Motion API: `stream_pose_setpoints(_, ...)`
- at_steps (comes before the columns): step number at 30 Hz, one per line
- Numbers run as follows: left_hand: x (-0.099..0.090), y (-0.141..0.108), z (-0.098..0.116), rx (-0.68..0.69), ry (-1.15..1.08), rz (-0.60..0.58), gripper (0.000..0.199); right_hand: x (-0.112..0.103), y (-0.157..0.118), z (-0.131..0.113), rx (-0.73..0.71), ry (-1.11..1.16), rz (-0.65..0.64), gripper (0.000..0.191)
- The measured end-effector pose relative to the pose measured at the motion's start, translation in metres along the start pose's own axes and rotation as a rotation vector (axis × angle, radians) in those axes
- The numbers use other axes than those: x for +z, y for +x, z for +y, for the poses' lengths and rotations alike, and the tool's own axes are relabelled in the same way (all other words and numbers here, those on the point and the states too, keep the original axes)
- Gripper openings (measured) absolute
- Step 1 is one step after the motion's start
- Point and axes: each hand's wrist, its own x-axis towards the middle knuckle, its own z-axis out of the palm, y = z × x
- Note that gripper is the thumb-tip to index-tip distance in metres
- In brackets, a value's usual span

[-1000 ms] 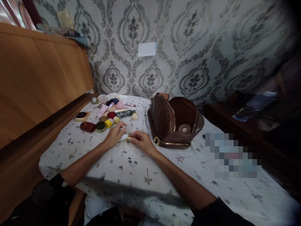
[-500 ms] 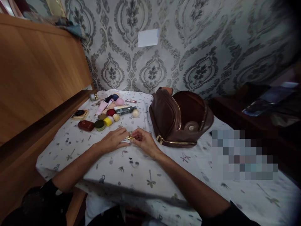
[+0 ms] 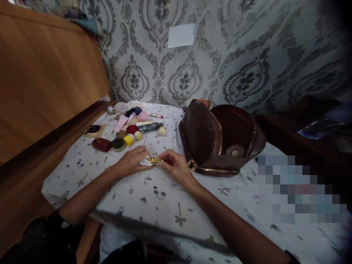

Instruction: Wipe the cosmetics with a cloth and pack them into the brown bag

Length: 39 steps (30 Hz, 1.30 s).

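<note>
Between my hands, just above the printed cloth, is a small gold-coloured metal item (image 3: 154,160) of a kind I cannot make out. My left hand (image 3: 132,161) is closed on a white wipe or cloth (image 3: 145,162), which wraps the item's left end. Fingertips of my right hand (image 3: 176,167) pinch its right end. Just beyond my left hand lie a dark green round jar (image 3: 118,144), a yellow-sided jar (image 3: 128,140) and a brown-red case (image 3: 101,144). To the right of my right hand stands a brown handbag (image 3: 199,128), unzipped wide.
Tubes, sponges and jars lie in a heap farther back, with a pink tube (image 3: 120,124), a pink sponge (image 3: 142,116) and a dark bottle (image 3: 150,127). A compact (image 3: 95,130) sits at the left edge. Wooden furniture (image 3: 52,62) borders the left; patterned wall (image 3: 184,73) stands behind.
The view has shifted slightly, so the bag appears farther right. More of the gold item shows between my hands now, and my right hand sits a little farther from the left.
</note>
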Motion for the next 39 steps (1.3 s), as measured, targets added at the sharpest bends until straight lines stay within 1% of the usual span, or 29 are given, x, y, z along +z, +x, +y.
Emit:
stream_pose_setpoints(3, 0.0, 0.0, 0.001, 0.006, -0.01, 0.001, 0.03, -0.003, 0.0, -0.002, 0.003, -0.001, 0.004, 0.026)
stream_pose_setpoints(5, 0.001, 0.0, 0.001, 0.019, 0.02, 0.011, 0.032, -0.005, 0.0, -0.002, 0.015, -0.011, 0.007, 0.029)
stream_pose_setpoints(10, 0.005, 0.0, 0.004, 0.043, 0.123, 0.028, 0.035, -0.008, -0.001, 0.002, 0.122, 0.005, -0.038, 0.039)
stream_pose_setpoints(12, 0.007, 0.0, 0.006, 0.054, 0.146, 0.025, 0.037, -0.008, -0.001, 0.002, 0.139, 0.01, -0.048, 0.042)
stream_pose_setpoints(15, 0.008, 0.0, 0.007, 0.05, 0.127, 0.04, 0.038, -0.007, -0.002, 0.0, 0.12, 0.009, -0.049, 0.041)
stream_pose_setpoints(20, 0.007, -0.001, 0.007, 0.052, 0.054, 0.041, 0.037, -0.007, -0.004, -0.005, 0.069, 0.002, -0.08, 0.032)
stream_pose_setpoints(23, 0.006, 0.0, 0.008, 0.068, 0.028, 0.039, 0.038, -0.006, -0.005, -0.004, 0.027, -0.022, -0.071, 0.027)
stream_pose_setpoints(26, 0.006, 0.0, 0.007, 0.069, -0.014, 0.042, 0.039, -0.005, -0.006, -0.002, -0.008, -0.036, -0.073, 0.027)
stream_pose_setpoints(31, 0.005, 0.0, 0.008, 0.078, -0.059, 0.042, 0.039, -0.006, -0.008, -0.005, -0.183, -0.181, -0.072, 0.017)
stream_pose_setpoints(33, 0.005, 0.0, 0.008, 0.077, -0.076, 0.038, 0.041, -0.006, -0.008, -0.008, -0.228, -0.213, -0.081, 0.014)
stream_pose_setpoints(36, 0.004, 0.0, 0.008, 0.06, -0.114, 0.023, 0.044, -0.005, -0.008, -0.008, -0.21, -0.199, -0.081, 0.015)
stream_pose_setpoints(39, 0.005, 0.0, 0.008, 0.044, -0.141, 0.019, 0.049, -0.004, -0.008, -0.005, -0.126, -0.129, -0.058, 0.02)
